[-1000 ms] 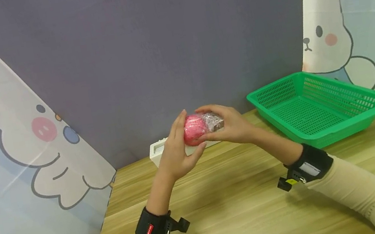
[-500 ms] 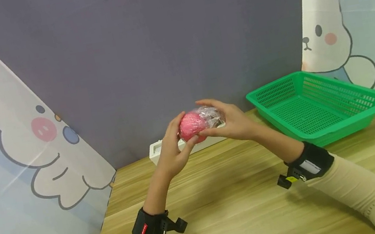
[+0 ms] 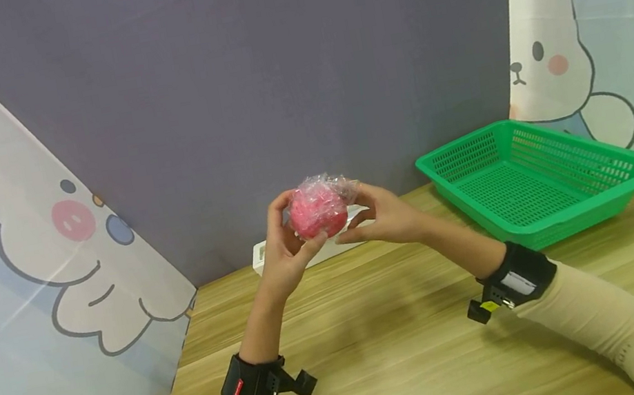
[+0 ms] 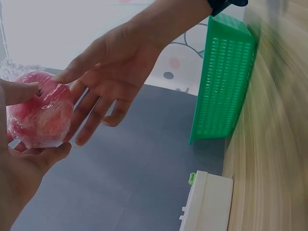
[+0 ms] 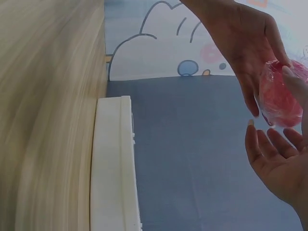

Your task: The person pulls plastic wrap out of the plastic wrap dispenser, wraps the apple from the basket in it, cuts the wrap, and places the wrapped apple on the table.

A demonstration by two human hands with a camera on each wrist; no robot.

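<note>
A round pink-red apple (image 3: 317, 211) is wrapped in clear cling film (image 3: 343, 186), which crinkles over its top and right side. My left hand (image 3: 281, 259) grips it from the left, thumb in front and fingers round the far side. From the other side my right hand (image 3: 392, 216) touches the wrapped apple at its fingertips. In the left wrist view its thumb meets the apple (image 4: 41, 110) while the other fingers stretch out loosely. Both hands hold their work up above the table. Part of the apple's back is hidden by the left fingers.
Behind the hands a long white box (image 3: 334, 247) lies along the back of the wooden table (image 3: 369, 356), with a small green piece (image 4: 192, 178) on it. A green plastic basket (image 3: 524, 233) stands at the right. A grey cloth wall (image 3: 272, 79) rises behind.
The apple has turned and shifted slightly left and up in the left hand. The right hand has loosened from the bunched film on the right, and its fingers have moved apart.
</note>
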